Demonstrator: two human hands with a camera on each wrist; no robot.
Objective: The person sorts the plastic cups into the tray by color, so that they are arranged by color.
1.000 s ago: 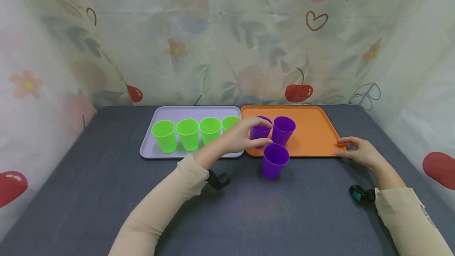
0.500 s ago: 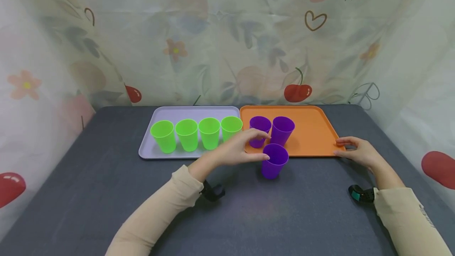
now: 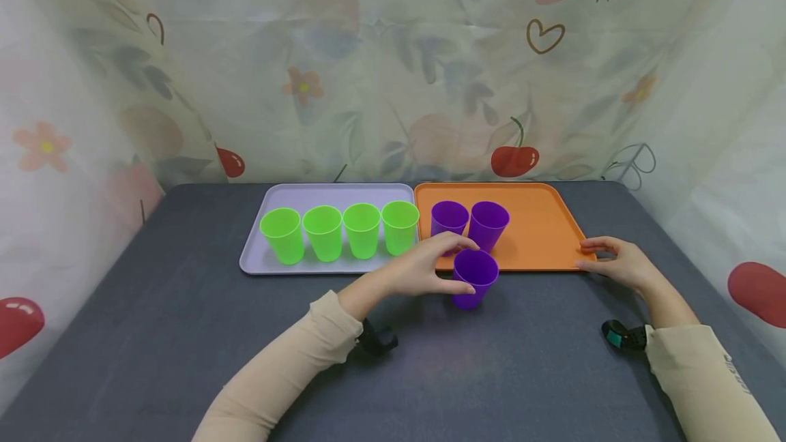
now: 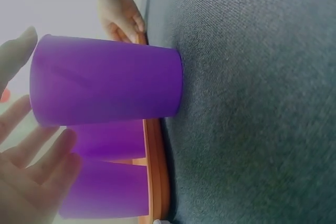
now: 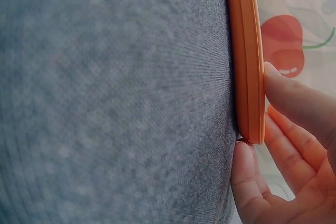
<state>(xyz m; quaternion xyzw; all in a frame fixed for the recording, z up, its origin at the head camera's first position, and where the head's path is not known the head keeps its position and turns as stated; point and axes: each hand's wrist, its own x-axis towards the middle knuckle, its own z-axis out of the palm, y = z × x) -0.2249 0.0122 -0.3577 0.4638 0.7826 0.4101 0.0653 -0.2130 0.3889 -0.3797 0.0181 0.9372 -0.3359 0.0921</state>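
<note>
A purple cup (image 3: 475, 280) stands upright on the dark table, just in front of the orange tray (image 3: 540, 241). My left hand (image 3: 424, 270) is at this cup's left side, thumb and fingers spread about its rim. In the left wrist view, the thumb (image 4: 18, 51) is apart from the purple cup (image 4: 105, 80), and the fingertips are close to its rim; contact is unclear. Two more purple cups, a left one (image 3: 449, 215) and a right one (image 3: 489, 220), stand on the orange tray. My right hand (image 3: 620, 263) pinches that tray's front right corner (image 5: 251, 124).
A lilac tray (image 3: 252, 254) adjoins the orange one on the left and carries a row of several green cups (image 3: 323, 234). Behind the table (image 3: 467, 380) hangs a patterned curtain (image 3: 381, 87). A thin cable (image 3: 635, 159) shows at the back right.
My left hand has come away from the left purple cup on the orange tray, moving toward the front and over to the front purple cup. The right hand stays at the tray corner.
</note>
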